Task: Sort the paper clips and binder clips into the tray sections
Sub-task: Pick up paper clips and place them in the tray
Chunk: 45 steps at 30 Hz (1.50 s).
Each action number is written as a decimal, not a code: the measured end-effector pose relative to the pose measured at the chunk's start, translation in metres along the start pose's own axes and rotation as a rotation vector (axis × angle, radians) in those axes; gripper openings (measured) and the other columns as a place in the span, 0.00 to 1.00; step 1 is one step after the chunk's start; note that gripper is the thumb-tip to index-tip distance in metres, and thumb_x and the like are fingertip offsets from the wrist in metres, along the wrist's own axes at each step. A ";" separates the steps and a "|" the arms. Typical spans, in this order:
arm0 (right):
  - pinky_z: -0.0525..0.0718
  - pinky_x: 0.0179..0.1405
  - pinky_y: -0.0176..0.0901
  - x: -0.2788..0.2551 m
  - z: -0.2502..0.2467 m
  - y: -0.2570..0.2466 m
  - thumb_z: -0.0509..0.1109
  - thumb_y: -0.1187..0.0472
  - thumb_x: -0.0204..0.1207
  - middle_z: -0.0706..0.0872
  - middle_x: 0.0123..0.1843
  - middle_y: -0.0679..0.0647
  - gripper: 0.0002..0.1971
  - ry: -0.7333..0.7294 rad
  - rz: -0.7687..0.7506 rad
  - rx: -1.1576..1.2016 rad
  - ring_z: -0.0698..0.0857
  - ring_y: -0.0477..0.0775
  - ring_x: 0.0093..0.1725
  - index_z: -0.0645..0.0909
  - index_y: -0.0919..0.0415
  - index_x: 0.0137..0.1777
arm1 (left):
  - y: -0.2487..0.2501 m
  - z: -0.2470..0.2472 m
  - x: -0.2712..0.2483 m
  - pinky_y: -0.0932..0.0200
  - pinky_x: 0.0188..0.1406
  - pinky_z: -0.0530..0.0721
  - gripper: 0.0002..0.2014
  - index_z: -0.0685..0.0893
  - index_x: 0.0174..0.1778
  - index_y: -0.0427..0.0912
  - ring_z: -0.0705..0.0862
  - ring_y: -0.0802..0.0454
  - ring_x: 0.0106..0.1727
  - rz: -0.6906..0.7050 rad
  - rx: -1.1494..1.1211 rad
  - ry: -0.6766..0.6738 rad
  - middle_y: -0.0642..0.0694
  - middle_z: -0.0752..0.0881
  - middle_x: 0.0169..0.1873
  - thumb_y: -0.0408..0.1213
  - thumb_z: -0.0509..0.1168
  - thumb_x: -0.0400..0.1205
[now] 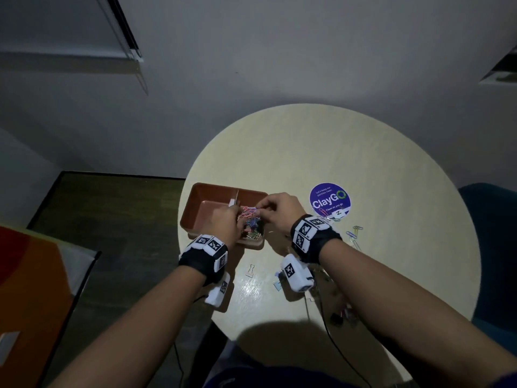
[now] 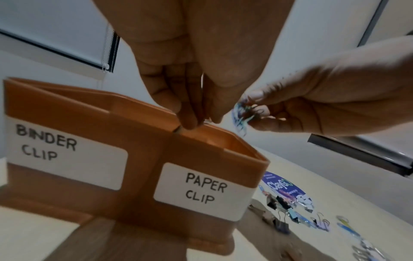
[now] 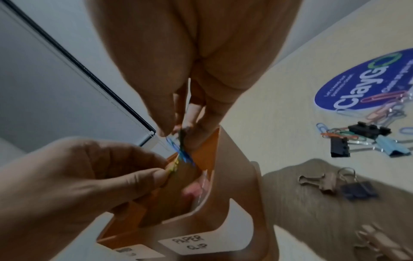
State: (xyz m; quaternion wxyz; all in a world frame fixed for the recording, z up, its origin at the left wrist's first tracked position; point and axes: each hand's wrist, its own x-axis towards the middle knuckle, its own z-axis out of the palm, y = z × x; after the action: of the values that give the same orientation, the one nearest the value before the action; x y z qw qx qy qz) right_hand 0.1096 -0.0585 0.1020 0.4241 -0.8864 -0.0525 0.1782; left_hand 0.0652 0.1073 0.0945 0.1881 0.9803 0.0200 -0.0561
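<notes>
A brown two-section tray [image 1: 195,219] sits on the round table, labelled BINDER CLIP [image 2: 47,146] on the left and PAPER CLIP [image 2: 201,189] on the right. Coloured paper clips [image 1: 253,232] lie in the right section. Above that section my left hand [image 1: 237,217] and right hand [image 1: 261,208] both pinch one tangled bunch of coloured paper clips [image 1: 250,210]. In the left wrist view the bunch [image 2: 242,114] hangs from the right hand's fingertips [image 2: 257,95]. In the right wrist view blue clips [image 3: 181,151] stretch between the two hands.
Loose binder clips [image 3: 362,189] and paper clips [image 3: 344,136] lie on the table right of the tray, near a round purple sticker [image 1: 330,200]. A gold binder clip [image 1: 251,270] lies in front of the tray. A blue chair [image 1: 492,247] stands at the right.
</notes>
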 end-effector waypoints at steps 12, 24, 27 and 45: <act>0.81 0.28 0.30 -0.045 -0.055 0.074 0.69 0.67 0.78 0.87 0.32 0.53 0.05 0.229 0.256 0.152 0.84 0.46 0.28 0.87 0.62 0.43 | 0.047 0.014 0.008 0.57 0.43 0.74 0.06 0.86 0.46 0.41 0.83 0.44 0.47 0.198 -0.139 0.004 0.42 0.85 0.43 0.36 0.64 0.81; 0.85 0.33 0.40 -0.125 -0.099 0.190 0.58 0.67 0.69 0.89 0.35 0.50 0.15 0.141 0.378 -0.088 0.85 0.55 0.33 0.86 0.54 0.35 | 0.086 0.090 -0.027 0.52 0.56 0.81 0.08 0.87 0.51 0.43 0.85 0.46 0.48 0.151 0.066 -0.265 0.45 0.88 0.47 0.37 0.63 0.83; 0.79 0.33 0.35 -0.135 -0.102 0.208 0.60 0.66 0.70 0.89 0.38 0.49 0.13 0.099 0.370 -0.132 0.86 0.53 0.38 0.86 0.52 0.36 | 0.081 0.101 -0.032 0.53 0.56 0.81 0.08 0.88 0.49 0.44 0.85 0.46 0.49 0.068 0.092 -0.282 0.45 0.89 0.45 0.34 0.62 0.83; 0.80 0.54 0.42 -0.138 -0.082 0.222 0.69 0.66 0.74 0.75 0.51 0.49 0.09 -0.253 0.092 -0.487 0.81 0.54 0.54 0.84 0.55 0.52 | 0.077 0.120 -0.026 0.50 0.51 0.87 0.08 0.87 0.53 0.42 0.86 0.44 0.49 -0.048 0.128 -0.350 0.41 0.88 0.48 0.35 0.64 0.81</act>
State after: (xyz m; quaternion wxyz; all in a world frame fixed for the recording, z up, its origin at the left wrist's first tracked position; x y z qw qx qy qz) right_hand -0.0023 -0.2927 0.0157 0.1801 -0.9343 -0.1063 0.2887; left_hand 0.0317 -0.0090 0.0151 0.1246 0.9648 0.0067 -0.2314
